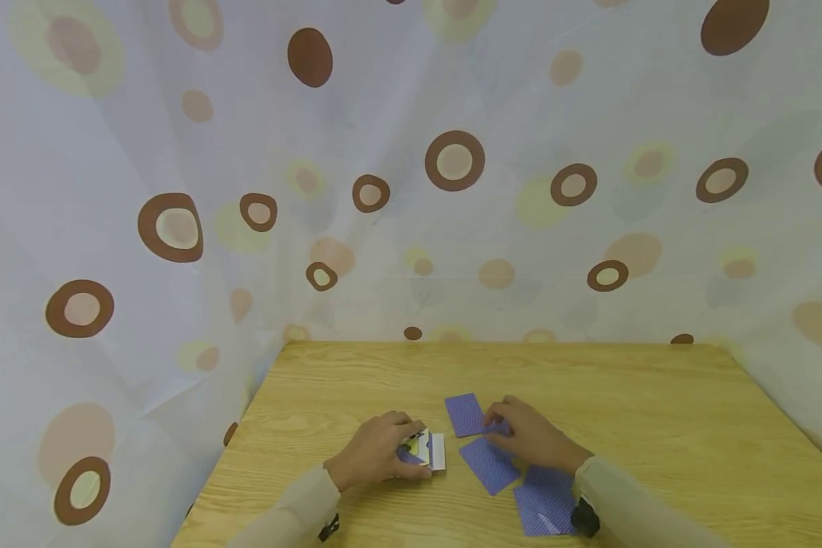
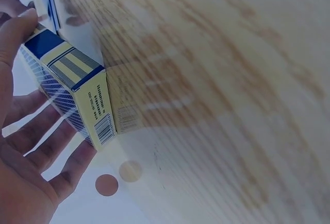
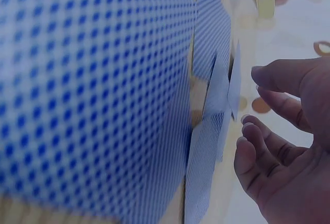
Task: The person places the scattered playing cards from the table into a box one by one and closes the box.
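My left hand (image 1: 370, 455) holds a playing-card box (image 2: 77, 80) at the left of the cards, thumb on one side and fingers on the other. The box's white flap (image 1: 438, 452) stands out toward the right in the head view. Just above several face-down cards with blue patterned backs hovers my right hand (image 1: 537, 440), its fingers bent. No card shows between its thumb and fingertips (image 3: 245, 152) in the right wrist view. One card (image 1: 463, 415) lies at the back, another (image 1: 488, 466) in front of it, and more cards (image 1: 544, 504) lie beneath the right wrist.
The cards and box are on a wooden table (image 1: 356, 373). Behind and beside it hangs a pale curtain (image 1: 397, 99) printed with brown and yellow circles. A dark strap piece (image 1: 585, 519) sits at the right wrist, near the closest cards.
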A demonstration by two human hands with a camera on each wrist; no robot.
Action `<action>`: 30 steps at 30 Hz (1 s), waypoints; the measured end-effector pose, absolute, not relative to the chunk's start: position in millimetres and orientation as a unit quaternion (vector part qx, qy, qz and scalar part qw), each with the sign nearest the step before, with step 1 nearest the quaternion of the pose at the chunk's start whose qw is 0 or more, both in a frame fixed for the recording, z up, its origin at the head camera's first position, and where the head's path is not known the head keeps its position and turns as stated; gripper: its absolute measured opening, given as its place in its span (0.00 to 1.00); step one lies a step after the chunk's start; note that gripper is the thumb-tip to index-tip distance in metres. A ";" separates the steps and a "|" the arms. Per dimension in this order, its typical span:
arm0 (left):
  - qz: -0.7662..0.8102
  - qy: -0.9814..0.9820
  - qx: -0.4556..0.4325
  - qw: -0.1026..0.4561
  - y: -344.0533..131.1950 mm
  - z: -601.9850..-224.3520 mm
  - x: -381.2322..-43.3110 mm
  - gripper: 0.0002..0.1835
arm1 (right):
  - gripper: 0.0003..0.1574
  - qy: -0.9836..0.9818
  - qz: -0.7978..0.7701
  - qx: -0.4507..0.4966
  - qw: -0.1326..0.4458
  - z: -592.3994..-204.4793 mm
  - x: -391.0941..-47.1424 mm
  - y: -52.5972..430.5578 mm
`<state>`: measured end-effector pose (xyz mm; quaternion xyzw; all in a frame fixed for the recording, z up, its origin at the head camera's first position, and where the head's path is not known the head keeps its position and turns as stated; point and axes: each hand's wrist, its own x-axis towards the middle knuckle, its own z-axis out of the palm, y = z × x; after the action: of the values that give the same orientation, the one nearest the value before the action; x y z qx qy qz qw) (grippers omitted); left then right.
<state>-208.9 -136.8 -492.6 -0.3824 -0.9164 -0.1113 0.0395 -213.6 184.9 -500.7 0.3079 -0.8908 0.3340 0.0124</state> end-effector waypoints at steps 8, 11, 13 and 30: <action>-0.107 -0.917 -0.383 0.037 -136.5 -493.6 -209.5 0.41 | 0.13 -0.901 0.308 0.306 0.022 -503.6 -212.4 221.8; -0.107 -0.916 -0.384 0.036 -136.5 -493.7 -209.3 0.41 | 0.16 -0.909 0.291 0.298 0.022 -505.8 -212.4 232.0; -0.106 -0.916 -0.385 0.037 -136.5 -494.2 -209.2 0.42 | 0.20 -0.914 0.284 0.287 0.021 -506.8 -212.6 237.2; -0.103 -0.917 -0.383 0.040 -134.1 -493.2 -207.5 0.41 | 0.40 -0.940 0.260 0.220 0.010 -511.5 -208.5 256.8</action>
<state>-207.5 -134.1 -493.2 -0.3828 -0.9172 -0.1026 0.0401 -208.5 256.8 -511.5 0.2202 -0.9403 0.2595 0.0099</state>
